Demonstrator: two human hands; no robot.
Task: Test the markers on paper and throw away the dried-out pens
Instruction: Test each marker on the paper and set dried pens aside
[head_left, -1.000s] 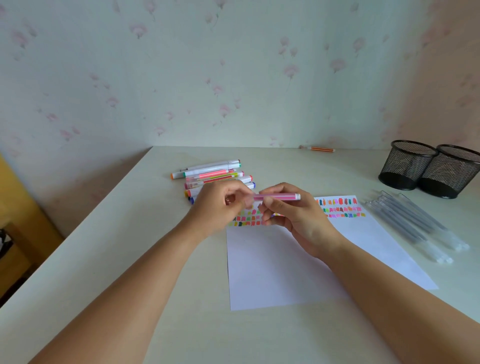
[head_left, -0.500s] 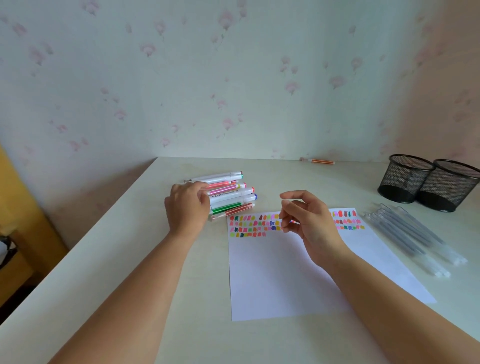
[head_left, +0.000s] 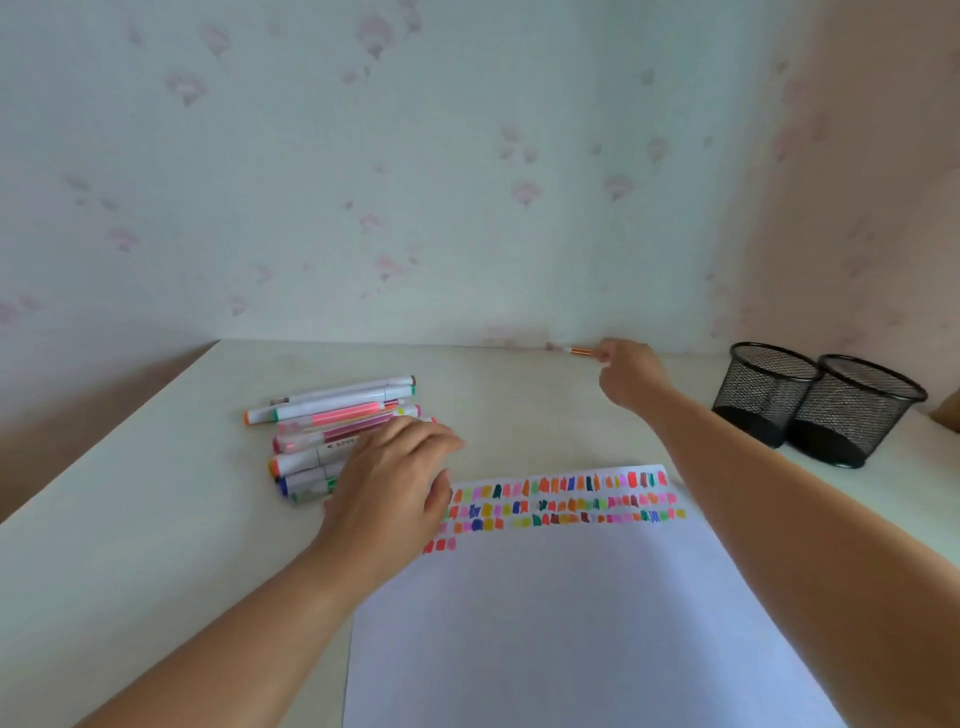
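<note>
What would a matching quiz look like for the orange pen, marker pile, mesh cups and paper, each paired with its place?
Things: 1 orange pen; 2 marker pile; 3 mesh cups; 4 paper.
Places: A partly under the left hand; B far right, side by side; C farthest back, pinched by the right hand; D nearest the person, colour swatches along its top.
Pairs: 1-C, 2-A, 3-B, 4-D.

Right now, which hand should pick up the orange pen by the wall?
The right hand: it is stretched far back and seems to pinch the orange pen. The left hand rests on the marker pile, far from it.
</note>
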